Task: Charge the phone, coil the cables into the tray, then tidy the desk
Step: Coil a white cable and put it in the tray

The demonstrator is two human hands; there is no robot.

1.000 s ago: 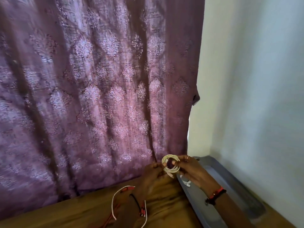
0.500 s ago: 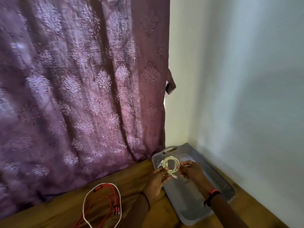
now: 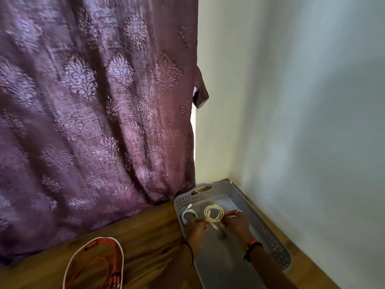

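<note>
Left hand [image 3: 196,227] and right hand [image 3: 235,225] both pinch the cream cable coil [image 3: 214,213] just above the grey tray [image 3: 268,236]; lowering it flat onto the tray's floor should keep its loops gathered.

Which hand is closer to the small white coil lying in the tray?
Left. The left hand sits right beside the white coil, just nearer the camera; the right hand is farther right, beyond the cream coil both hands pinch.
</note>
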